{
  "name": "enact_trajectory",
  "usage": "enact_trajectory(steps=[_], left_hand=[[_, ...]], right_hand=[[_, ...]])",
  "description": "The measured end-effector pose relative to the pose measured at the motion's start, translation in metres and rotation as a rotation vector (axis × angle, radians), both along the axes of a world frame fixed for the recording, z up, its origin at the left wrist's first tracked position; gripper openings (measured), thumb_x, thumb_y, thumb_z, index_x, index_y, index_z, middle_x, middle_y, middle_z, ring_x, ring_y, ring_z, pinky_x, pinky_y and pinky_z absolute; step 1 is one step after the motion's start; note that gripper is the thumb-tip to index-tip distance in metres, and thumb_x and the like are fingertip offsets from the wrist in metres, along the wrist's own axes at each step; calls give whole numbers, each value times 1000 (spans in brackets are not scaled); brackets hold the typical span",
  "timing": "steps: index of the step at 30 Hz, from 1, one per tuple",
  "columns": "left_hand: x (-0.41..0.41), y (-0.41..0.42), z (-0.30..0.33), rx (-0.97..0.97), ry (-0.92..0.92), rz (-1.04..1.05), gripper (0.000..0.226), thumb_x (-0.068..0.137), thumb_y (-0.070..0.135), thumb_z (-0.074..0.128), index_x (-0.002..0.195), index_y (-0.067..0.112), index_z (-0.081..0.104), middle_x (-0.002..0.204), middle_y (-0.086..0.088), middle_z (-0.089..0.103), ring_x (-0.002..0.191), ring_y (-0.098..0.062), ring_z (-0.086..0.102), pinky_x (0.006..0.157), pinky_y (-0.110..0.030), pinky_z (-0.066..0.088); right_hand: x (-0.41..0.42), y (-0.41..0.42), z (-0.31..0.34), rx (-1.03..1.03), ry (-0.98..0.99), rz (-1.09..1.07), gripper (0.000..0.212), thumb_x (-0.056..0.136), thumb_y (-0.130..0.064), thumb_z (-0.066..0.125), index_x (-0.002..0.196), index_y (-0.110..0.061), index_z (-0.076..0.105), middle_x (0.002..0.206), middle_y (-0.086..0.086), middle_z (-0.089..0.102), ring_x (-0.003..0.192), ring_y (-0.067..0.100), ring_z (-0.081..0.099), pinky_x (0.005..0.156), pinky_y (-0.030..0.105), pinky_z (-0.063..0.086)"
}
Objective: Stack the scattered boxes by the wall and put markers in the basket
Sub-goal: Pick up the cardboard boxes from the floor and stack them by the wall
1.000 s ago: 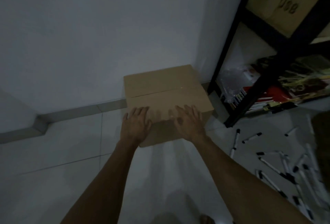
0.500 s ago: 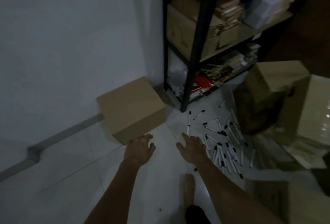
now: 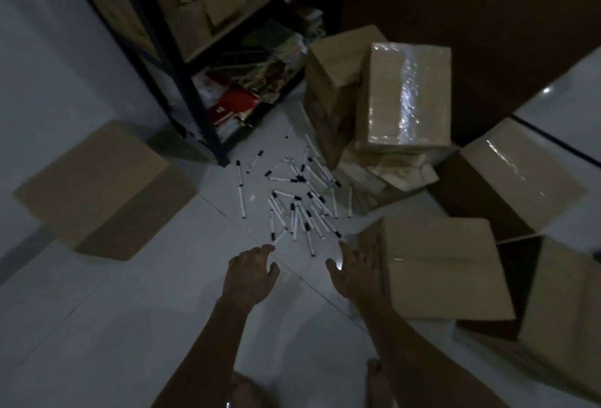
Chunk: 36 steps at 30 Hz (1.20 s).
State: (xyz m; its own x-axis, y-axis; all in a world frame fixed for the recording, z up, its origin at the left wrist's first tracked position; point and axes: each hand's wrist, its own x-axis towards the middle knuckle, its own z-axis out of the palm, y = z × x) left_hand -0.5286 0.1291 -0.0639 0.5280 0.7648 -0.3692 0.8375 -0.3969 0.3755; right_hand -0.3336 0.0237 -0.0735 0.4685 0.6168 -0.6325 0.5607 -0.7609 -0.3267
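Head view: both hands reach forward and down over the floor (image 3: 136, 336), each grip spread with fingers loosely curved and holding nothing. The left hand (image 3: 251, 272) hangs just short of the nearest markers (image 3: 294, 199), which lie scattered on the tiles ahead of both grips, white barrels with black caps pointing every way. The right hand (image 3: 353, 272) is beside the near face of a closed box (image 3: 439, 264); whether its fingers touch the cardboard cannot be told. Right of that box and touching it stands an open box (image 3: 559, 316) with a dark inside. Farther ahead and right of the right grip, a taped box (image 3: 405, 95) sits on crushed cardboard, with a tilted box (image 3: 331, 82) leaning just left of it and another taped box (image 3: 517, 176) on the floor to its right. Well left of the left grip, one box (image 3: 104, 186) stands alone near the wall (image 3: 48, 59), apart from the rest. Beyond the markers rises a black shelf (image 3: 182, 82) packed with cartons and papers. A bare foot (image 3: 375, 375) shows below the right forearm. No basket is seen.
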Motion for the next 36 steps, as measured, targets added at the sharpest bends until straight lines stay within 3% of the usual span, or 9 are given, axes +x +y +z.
enact_trajectory(steps=[12, 24, 36], left_hand=[[182, -186, -42, -163, -18, 1, 44, 98, 31, 48, 141, 22, 47, 129, -2, 62, 120, -24, 54, 102, -33, 40], [228, -319, -83, -159, 39, 15, 48, 100, 39, 41, 146, 26, 38, 133, 5, 57, 121, -16, 52, 102, -27, 38], [262, -437, -121, -163, -188, 344, 52, 98, 33, 48, 148, 20, 36, 141, -2, 50, 130, -20, 46, 107, -36, 38]], right_hand=[[172, -192, -31, -81, -15, -118, 65, 101, -47, 40, 156, -24, 16, 152, 16, 34, 140, 34, 30, 111, 46, 30], [219, -289, -67, -57, -11, -78, 65, 101, -53, 33, 157, -25, 14, 153, 17, 32, 139, 35, 29, 111, 47, 29], [264, -339, -108, 109, -99, 153, 63, 100, -47, 41, 155, -27, 17, 150, 13, 37, 138, 31, 32, 111, 46, 30]])
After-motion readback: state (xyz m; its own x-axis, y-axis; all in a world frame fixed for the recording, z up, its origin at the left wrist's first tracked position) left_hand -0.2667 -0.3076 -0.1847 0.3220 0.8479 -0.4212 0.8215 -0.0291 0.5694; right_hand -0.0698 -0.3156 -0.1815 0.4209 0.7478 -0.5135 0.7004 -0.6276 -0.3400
